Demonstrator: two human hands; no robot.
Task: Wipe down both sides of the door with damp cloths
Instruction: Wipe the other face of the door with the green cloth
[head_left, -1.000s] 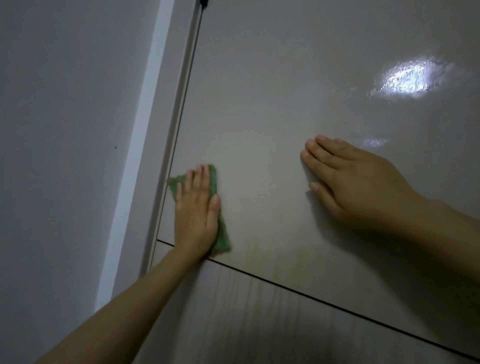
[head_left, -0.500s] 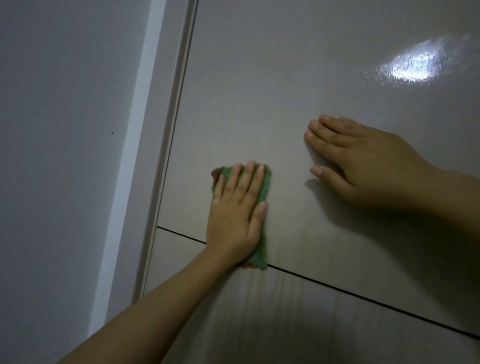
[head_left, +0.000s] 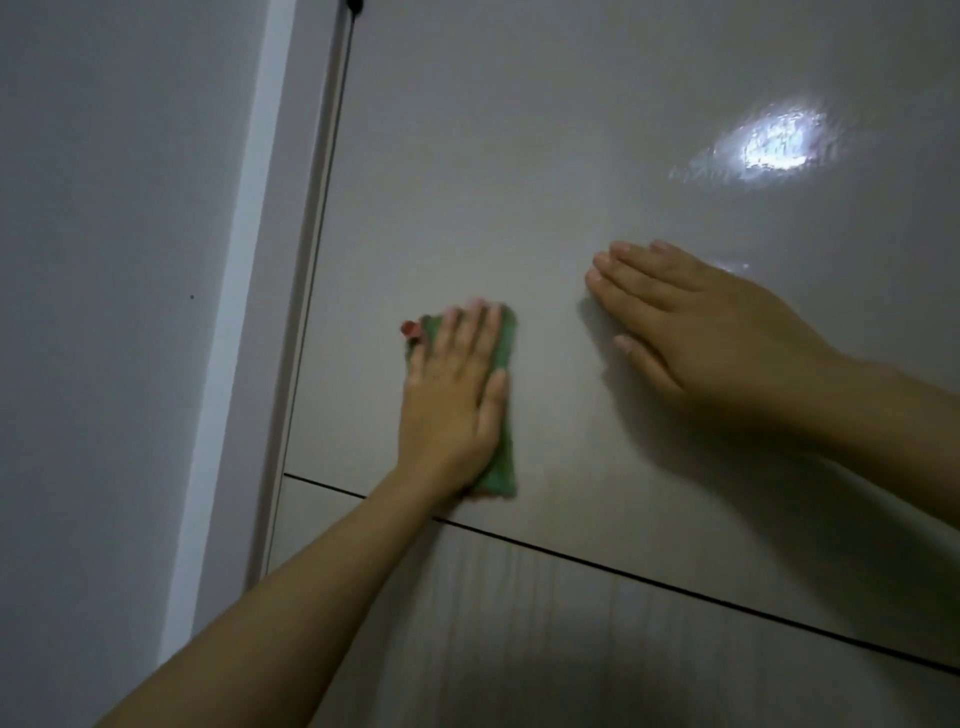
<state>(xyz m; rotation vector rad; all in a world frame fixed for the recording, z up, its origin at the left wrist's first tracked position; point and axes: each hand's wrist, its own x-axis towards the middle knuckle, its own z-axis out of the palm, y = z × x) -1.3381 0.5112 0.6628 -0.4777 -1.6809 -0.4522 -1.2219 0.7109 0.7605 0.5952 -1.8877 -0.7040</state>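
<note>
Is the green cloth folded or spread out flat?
Folded: the green cloth is a narrow pad under the flat left hand on the door.

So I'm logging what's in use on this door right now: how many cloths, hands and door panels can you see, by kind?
Green cloth: 1, pressed flat under the left hand
Hands: 2, the right hand lies flat and bare on the door
Door panels: 2, split by a dark groove
Total: 5
</note>
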